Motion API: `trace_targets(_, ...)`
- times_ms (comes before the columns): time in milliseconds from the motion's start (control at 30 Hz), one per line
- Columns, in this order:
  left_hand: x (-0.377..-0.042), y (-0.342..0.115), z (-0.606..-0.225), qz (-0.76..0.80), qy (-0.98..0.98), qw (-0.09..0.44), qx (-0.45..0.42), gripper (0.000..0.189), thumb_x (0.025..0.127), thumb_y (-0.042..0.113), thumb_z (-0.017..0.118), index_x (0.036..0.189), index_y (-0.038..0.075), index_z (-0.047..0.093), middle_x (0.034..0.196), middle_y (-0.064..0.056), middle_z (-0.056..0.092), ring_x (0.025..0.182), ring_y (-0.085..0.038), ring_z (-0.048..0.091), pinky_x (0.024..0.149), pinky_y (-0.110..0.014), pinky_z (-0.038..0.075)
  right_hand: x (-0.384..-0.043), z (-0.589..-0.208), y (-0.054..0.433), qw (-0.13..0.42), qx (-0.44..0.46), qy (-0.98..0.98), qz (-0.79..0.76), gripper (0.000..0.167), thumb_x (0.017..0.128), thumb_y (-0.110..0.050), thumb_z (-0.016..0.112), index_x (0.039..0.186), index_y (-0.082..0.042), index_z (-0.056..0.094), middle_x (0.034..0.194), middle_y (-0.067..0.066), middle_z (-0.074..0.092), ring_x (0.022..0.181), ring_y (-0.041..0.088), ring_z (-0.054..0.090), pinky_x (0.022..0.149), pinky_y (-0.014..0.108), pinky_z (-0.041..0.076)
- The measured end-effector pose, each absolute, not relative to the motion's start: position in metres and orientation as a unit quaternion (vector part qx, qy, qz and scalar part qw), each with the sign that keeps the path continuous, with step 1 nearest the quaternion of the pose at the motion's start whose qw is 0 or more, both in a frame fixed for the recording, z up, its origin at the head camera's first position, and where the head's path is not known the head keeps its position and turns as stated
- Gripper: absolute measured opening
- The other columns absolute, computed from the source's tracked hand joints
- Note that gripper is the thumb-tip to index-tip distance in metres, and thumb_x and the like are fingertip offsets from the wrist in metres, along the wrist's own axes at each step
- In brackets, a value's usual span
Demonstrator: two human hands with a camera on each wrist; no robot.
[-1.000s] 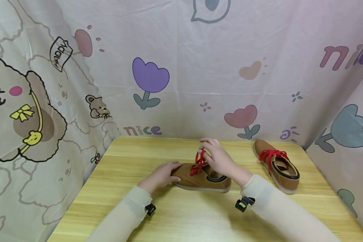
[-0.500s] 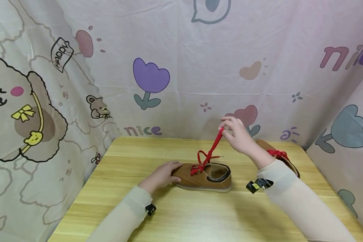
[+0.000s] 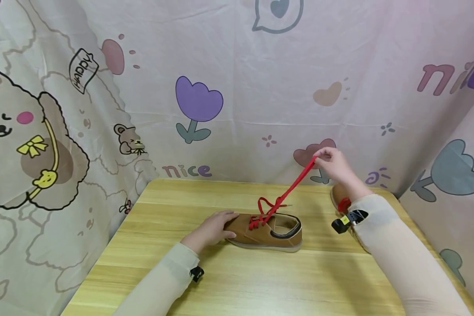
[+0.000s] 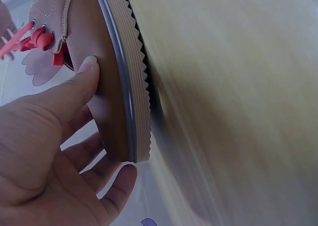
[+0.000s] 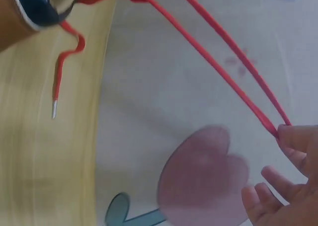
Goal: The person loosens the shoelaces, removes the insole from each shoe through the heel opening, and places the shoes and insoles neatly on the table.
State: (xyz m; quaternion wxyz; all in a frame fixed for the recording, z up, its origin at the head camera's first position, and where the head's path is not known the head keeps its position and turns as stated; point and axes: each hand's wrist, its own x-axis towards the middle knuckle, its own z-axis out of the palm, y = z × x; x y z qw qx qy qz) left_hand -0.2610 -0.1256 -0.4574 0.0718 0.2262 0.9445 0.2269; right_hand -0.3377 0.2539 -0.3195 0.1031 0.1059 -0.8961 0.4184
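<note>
A brown shoe point(image 3: 242, 235) lies on the table with its toe to the left. My left hand point(image 3: 213, 230) grips the toe, and in the left wrist view its thumb point(image 4: 84, 82) presses the upper while the fingers wrap round the far side. Up and to the right, my right hand point(image 3: 333, 164) pinches a red shoelace point(image 3: 296, 182) and holds it taut. In the right wrist view two red strands point(image 5: 213, 62) run from the lacing to the thumb and forefinger. Another lace end with a metal tip point(image 5: 54, 109) hangs loose by the shoe.
A second brown shoe point(image 3: 339, 196) with red laces stands at the table's back right, mostly hidden behind my right forearm. The wooden table point(image 3: 174, 197) ends against a printed cloth backdrop point(image 3: 245, 87), with more cloth on both sides.
My right hand has moved up and to the right from the shoe's opening, drawing the lace out into a long taut line. The left hand has stayed on the toe.
</note>
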Motion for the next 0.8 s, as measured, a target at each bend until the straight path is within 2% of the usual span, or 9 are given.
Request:
trace_targets(133, -0.261, -0.125, -0.457, 0.223, 0.944, 0.074, 0.23, 0.066, 0.092, 0.029, 0.073, 0.15, 0.011, 0.047, 0.154, -0.015, 0.043, 0.14, -0.04, 0.038, 0.112, -0.061, 0.03, -0.343, -0.328, 0.266, 0.12, 0.065, -0.911, 0.391, 0.022, 0.103, -0.012, 0.055, 0.11, 0.008, 0.059, 0.114, 0.028, 0.059, 0.107, 0.038, 0.054, 0.088, 0.043, 0.044)
trace_targets(267, -0.262, -0.125, -0.458, 0.224, 0.944, 0.076, 0.231, 0.066, 0.093, 0.029, 0.072, 0.15, 0.011, 0.047, 0.154, -0.015, 0.043, 0.141, -0.04, 0.038, 0.113, -0.06, 0.03, -0.346, -0.341, 0.268, 0.115, 0.058, -0.928, 0.348, 0.02, 0.102, -0.013, 0.058, 0.107, 0.005, 0.062, 0.109, 0.026, 0.06, 0.097, 0.039, 0.053, 0.081, 0.048, 0.043)
trace_targets(367, -0.263, -0.125, -0.459, 0.225, 0.944, 0.074, 0.23, 0.066, 0.093, 0.029, 0.073, 0.15, 0.011, 0.047, 0.154, -0.016, 0.043, 0.14, -0.04, 0.038, 0.113, -0.06, 0.03, -0.346, -0.35, 0.262, 0.101, 0.083, -0.936, 0.327, 0.019, 0.101, -0.014, 0.06, 0.107, 0.003, 0.065, 0.113, 0.026, 0.062, 0.106, 0.043, 0.054, 0.092, 0.054, 0.04)
trace_targets(500, -0.264, -0.125, -0.46, 0.223, 0.945, 0.07, 0.229, 0.066, 0.092, 0.03, 0.073, 0.15, 0.011, 0.048, 0.153, -0.015, 0.043, 0.14, -0.04, 0.038, 0.112, -0.06, 0.03, -0.34, -0.358, 0.246, 0.075, 0.118, -0.941, 0.309, 0.018, 0.1, -0.015, 0.061, 0.108, 0.001, 0.067, 0.131, 0.028, 0.054, 0.132, 0.051, 0.037, 0.11, 0.065, 0.022)
trace_targets(600, -0.265, -0.125, -0.461, 0.225, 0.945, 0.068, 0.23, 0.066, 0.092, 0.029, 0.073, 0.15, 0.011, 0.048, 0.153, -0.015, 0.043, 0.14, -0.04, 0.039, 0.112, -0.061, 0.03, -0.335, -0.363, 0.231, 0.062, 0.143, -0.941, 0.301, 0.016, 0.1, -0.014, 0.062, 0.106, -0.001, 0.068, 0.136, 0.028, 0.05, 0.135, 0.053, 0.031, 0.111, 0.066, 0.021)
trace_targets(800, -0.265, -0.126, -0.462, 0.232, 0.943, 0.065, 0.231, 0.065, 0.092, 0.028, 0.074, 0.149, 0.01, 0.049, 0.152, -0.016, 0.044, 0.139, -0.041, 0.039, 0.111, -0.061, 0.031, -0.326, -0.376, 0.205, 0.055, 0.201, -0.937, 0.282, 0.011, 0.097, -0.013, 0.066, 0.103, -0.005, 0.071, 0.126, 0.022, 0.06, 0.127, 0.049, 0.042, 0.107, 0.063, 0.029)
